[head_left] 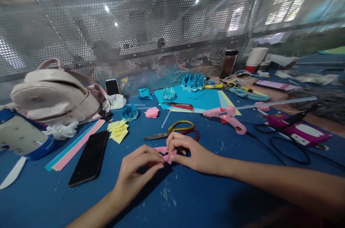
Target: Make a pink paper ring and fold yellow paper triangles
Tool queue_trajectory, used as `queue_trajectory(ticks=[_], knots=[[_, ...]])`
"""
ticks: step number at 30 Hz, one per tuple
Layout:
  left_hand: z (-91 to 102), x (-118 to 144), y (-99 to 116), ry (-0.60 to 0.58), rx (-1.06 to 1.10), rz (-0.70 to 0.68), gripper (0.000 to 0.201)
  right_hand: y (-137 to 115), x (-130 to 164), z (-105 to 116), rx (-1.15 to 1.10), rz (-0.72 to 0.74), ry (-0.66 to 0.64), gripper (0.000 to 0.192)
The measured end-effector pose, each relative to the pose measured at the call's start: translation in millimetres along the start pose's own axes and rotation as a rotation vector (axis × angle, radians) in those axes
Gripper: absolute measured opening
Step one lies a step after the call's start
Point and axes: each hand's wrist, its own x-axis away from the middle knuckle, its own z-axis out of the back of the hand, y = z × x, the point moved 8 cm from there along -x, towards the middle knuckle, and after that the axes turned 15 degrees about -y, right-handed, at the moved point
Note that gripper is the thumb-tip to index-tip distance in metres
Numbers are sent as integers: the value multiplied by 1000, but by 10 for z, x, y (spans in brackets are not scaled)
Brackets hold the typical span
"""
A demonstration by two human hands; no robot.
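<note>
the folded pink paper piece is between the two hands, just above the blue table and on the near side of the scissors. the right hand pinches its right end between thumb and fingertips. the left hand has thumb and fingers drawn together at its left side; how firmly they press cannot be told, since the fingers hide part of the paper.

thin paper like this likely creases easily, so a light pinch close to the folds should serve better than a squeeze. the left hand would do well to steady one side while the right does the fine shaping, with points lined up before any fold is pressed flat. keeping both wrists low should help.

the scissors lie near the right knuckles, handles toward them, so small movements seem wise. farther off, the pink glue gun shows a small lit spot; its nozzle may be hot and is best avoided.
</note>
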Motion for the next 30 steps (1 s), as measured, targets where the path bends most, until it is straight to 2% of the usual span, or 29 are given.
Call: queue_trajectory(ticks=[4,9,14,23,30], knots=[[37,-4,-27,43,-17,65,15,-131,66,17,233,79,60,7],[31,7,-7,64,-129,75,4,-267,124,-15,534,167,83,6],[32,5,71,58,-219,69,9,-385,168,-72,759,228,131,8],[0,-2,105,28,-306,62,13,-412,193,-69,771,239,183,6],[0,-22,207,38,-385,42,14,-489,225,-115,888,320,216,8]])
